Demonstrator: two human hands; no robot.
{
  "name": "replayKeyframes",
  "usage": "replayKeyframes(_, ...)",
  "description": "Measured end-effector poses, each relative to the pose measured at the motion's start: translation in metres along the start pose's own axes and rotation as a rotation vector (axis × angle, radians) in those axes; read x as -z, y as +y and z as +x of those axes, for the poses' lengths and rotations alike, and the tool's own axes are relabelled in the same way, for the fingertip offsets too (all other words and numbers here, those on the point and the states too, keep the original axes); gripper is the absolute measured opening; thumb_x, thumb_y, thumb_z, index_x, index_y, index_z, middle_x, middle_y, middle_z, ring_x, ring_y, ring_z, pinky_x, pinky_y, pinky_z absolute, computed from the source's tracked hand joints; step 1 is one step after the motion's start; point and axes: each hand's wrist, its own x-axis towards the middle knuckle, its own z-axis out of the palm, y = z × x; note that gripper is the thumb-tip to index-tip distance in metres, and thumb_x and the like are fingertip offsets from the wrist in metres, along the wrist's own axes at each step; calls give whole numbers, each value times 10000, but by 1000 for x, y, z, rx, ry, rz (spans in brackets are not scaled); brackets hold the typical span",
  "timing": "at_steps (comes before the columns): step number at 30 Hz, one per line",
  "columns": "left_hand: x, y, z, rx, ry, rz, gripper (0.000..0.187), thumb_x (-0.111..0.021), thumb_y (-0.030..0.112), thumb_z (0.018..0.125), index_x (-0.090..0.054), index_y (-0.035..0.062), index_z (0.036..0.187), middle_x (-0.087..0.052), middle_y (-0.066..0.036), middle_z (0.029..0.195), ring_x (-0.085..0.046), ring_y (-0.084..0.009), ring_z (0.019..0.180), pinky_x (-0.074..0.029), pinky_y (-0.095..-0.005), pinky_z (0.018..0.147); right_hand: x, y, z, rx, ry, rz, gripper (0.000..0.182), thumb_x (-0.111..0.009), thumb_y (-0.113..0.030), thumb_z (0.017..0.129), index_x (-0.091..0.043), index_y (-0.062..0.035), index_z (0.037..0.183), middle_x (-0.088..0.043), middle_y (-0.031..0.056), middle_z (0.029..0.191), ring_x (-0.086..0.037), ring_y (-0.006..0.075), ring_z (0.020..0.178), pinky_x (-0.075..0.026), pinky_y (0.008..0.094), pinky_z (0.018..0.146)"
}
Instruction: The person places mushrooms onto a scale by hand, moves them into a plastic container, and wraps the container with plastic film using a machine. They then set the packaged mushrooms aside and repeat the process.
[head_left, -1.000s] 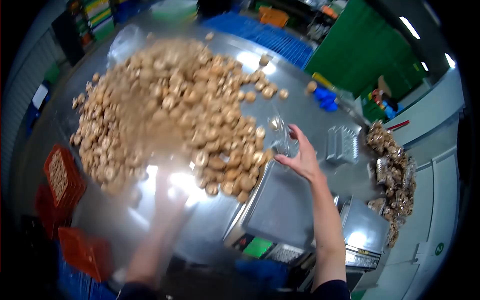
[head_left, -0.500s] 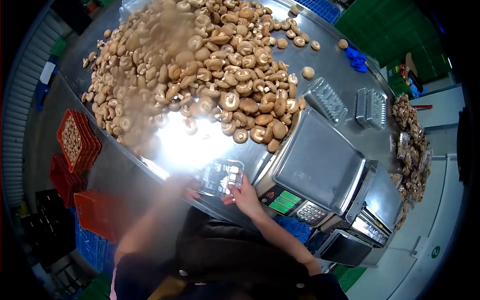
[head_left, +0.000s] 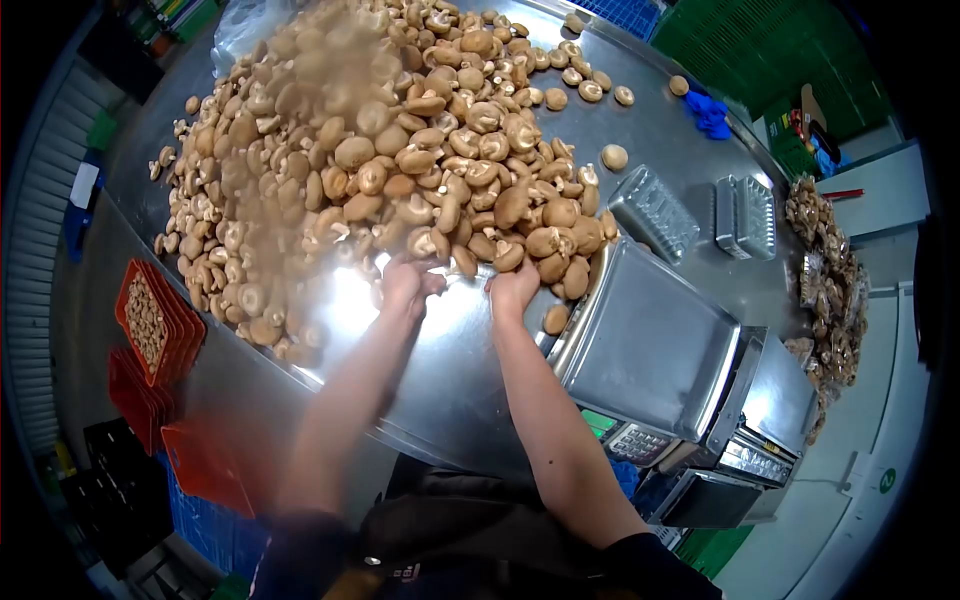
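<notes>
Steel packing table [head_left: 450, 380] under glare, shiitake mushroom heap [head_left: 400, 140] spread toward its far edge. Left hand [head_left: 405, 285] and right hand [head_left: 513, 290] curled at heap's near edge, seemingly raking mushrooms in; fingertips buried, grip impossible to tell. Scale [head_left: 650, 345] at right edge, empty trays [head_left: 652, 212] beyond. Left forearm blurred.
</notes>
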Motion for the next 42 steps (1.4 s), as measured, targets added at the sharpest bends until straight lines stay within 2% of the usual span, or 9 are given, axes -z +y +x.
replayKeyframes(5, 3, -19, 24, -81, 37, -44, 307, -354, -83, 893, -405, -78, 1195, -560, -176, 815, -596, -260, 507, -442, -290, 366, -9, 36, 65, 141, 5, -287, 259, -458, -156, 979, -566, 49, 1096, -634, 147, 844, -606, 269, 574, -456, 320, 437)
replayKeyframes(9, 9, -27, 8, -132, 36, -74, 267, -368, -69, 891, -422, -56, 1152, -544, -141, 753, -597, -262, 492, -426, -287, 350, -1, -10, 10, 47, 20, 117, 383, -392, -342, 1037, -538, 11, 1007, -461, 51, 616, -438, 128, 385, -389, 280, 366)
replayKeyframes(14, 15, -14, -42, -206, -2, -79, 320, -369, -54, 913, -413, -32, 1229, -609, -190, 860, -607, -262, 506, -420, -280, 348, 16, -22, -25, 54, -93, 254, 421, -352, -305, 1047, -442, -5, 1328, -617, 163, 989, -453, 107, 405, -389, 254, 369)
replayKeyframes(21, -2, 11, -122, -293, -62, 63, 375, -361, -54, 889, -401, -48, 1261, -627, -195, 968, -634, -256, 538, -459, -266, 355, 51, -58, -62, 167, -170, 135, 362, -347, -231, 1050, -440, 0, 1314, -624, 121, 993, -488, 93, 445, -405, 235, 386)
replayKeyframes(26, -26, 0, -158, -277, -208, 124, 420, -357, -58, 887, -364, -24, 1306, -611, -215, 1026, -637, -239, 572, -478, -254, 379, 116, -96, -79, 348, -94, -142, 290, -419, -180, 1028, -533, 5, 1221, -644, 105, 1013, -542, 83, 564, -470, 253, 555)
replayKeyframes(29, -52, -22, -175, -217, -249, 162, 478, -436, -34, 895, -364, -13, 1367, -631, -180, 954, -620, -188, 557, -455, -239, 386, 165, -89, -70, 534, 55, -293, 273, -449, -170, 1003, -559, 1, 1186, -628, 116, 972, -606, 159, 645, -495, 312, 638)
replayKeyframes(31, -67, -37, -182, -173, -386, 241, 316, -483, -12, 901, -493, -22, 1216, -618, -127, 919, -609, -170, 527, -453, -240, 377, 203, -91, -70, 496, 136, -376, 256, -464, -155, 992, -590, 7, 1144, -606, 129, 1005, -610, 192, 756, -488, 323, 705)
replayKeyframes(36, -109, -83, -193, -3, -537, 436, 295, -585, -2, 883, -515, -58, 1164, -582, -107, 945, -583, -127, 471, -399, -219, 329, 291, -67, -58, 513, 310, -506, 226, -495, -136, 971, -627, 7, 1086, -606, 127, 985, -586, 252, 889, -471, 349, 795)
replayKeyframes(42, -137, -107, -198, -116, -575, 841, 365, -606, 16, 877, -486, -89, 1205, -617, -103, 808, -576, -130, 455, -413, -245, 339, 346, -57, -63, 610, 421, -814, 172, -571, -85, 903, -635, 0, 1038, -586, 134, 1049, -492, 316, 1105, -407, 402, 943)
